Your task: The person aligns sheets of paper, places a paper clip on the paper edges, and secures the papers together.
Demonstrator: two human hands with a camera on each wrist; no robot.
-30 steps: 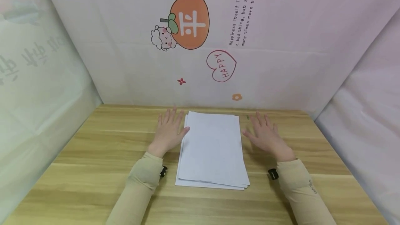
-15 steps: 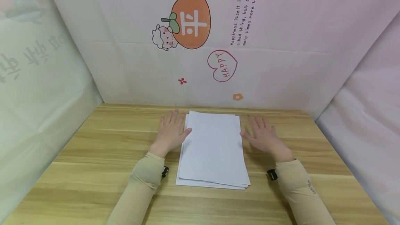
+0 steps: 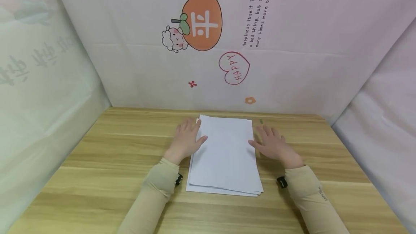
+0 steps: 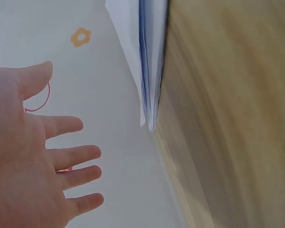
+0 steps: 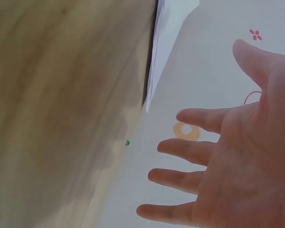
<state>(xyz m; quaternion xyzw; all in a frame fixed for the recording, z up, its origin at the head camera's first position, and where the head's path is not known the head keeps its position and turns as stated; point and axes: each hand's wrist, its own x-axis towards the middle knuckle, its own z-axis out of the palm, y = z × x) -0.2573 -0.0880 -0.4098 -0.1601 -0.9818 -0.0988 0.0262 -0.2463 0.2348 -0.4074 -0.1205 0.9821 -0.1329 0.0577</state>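
A loosely squared stack of white paper (image 3: 227,158) lies in the middle of the table, its sheets slightly out of line at the edges. In the head view my left hand (image 3: 186,141) overlaps the stack's left edge, fingers spread and thumb over the top sheet. On the other side my right hand (image 3: 273,145) has its thumb over the right edge. Both wrist views show the hands raised above the table, fingers straight and holding nothing. The layered edge of the paper (image 4: 149,61) shows in the left wrist view.
The wooden table (image 3: 113,161) ends against a white printed cloth (image 3: 146,75) at the back, with more cloth hanging at both sides. A small green mark (image 3: 261,121) sits near the table's back edge, right of the paper.
My left hand has moved right, from beside the stack to over its left edge. My right hand has shifted slightly left, its thumb now over the paper. The paper stays in place.
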